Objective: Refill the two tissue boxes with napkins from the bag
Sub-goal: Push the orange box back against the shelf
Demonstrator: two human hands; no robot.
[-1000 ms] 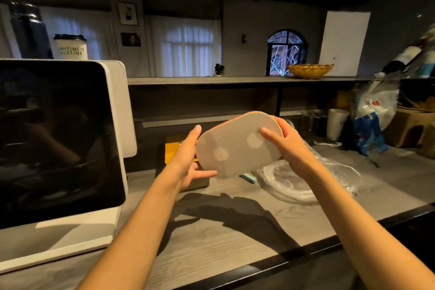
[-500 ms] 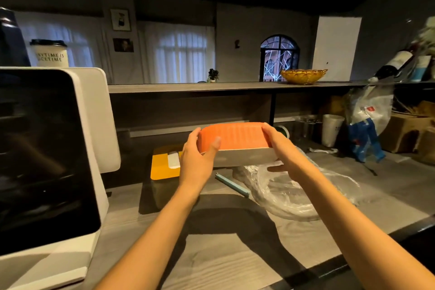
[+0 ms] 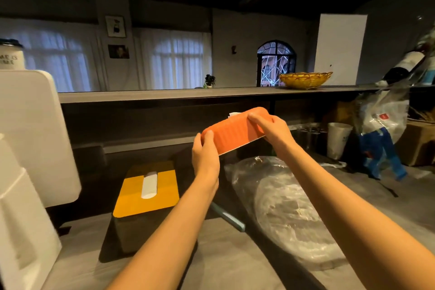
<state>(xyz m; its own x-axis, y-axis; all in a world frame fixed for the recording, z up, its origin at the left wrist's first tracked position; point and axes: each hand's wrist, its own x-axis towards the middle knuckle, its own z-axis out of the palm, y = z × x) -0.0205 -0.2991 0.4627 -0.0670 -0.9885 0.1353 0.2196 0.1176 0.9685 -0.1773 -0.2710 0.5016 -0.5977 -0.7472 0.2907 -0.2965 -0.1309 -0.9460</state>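
Orange tissue box (image 3: 231, 130): oblong, round-cornered, ribbed along its side, pale rim along the lower edge; being held in the air above the grey wood-grain counter (image 3: 223, 263), tilted with its right end higher; a white napkin tip (image 3: 233, 114) is showing at its top edge, at about 12 o'clock on the box; contents otherwise hidden.

Left hand (image 3: 204, 155): gripping the box's lower left end, thumb lying over the ribbed side, fingers wrapped behind.

Right hand (image 3: 273, 130): gripping the upper right end, fingers curled over the top.

Yellow-lidded tissue box (image 3: 147, 189): dark rectangular body, flat yellow lid with rounded corners; sitting on the counter at about 8 o'clock from the orange box, well apart from it; a white napkin (image 3: 149, 185) is lying in the lid's slot.

Clear plastic bag (image 3: 289, 214): crinkled, glossy, lying flat on the counter at about 5 o'clock from the orange box; what is inside cannot be told.

Pale blue strip (image 3: 229, 216): lying on the counter between the yellow-lidded box and the bag.

White paper cup (image 3: 339, 140): standing at 3 o'clock, by a hanging bag with blue handles (image 3: 381, 134).

Woven yellow basket (image 3: 306, 79): sitting on the upper shelf (image 3: 164, 95).

White screen back (image 3: 30, 134): standing at 9 o'clock.

Change from half a second earlier: the orange box, then level, is now tilting up at the right, its ribbed side facing the camera.
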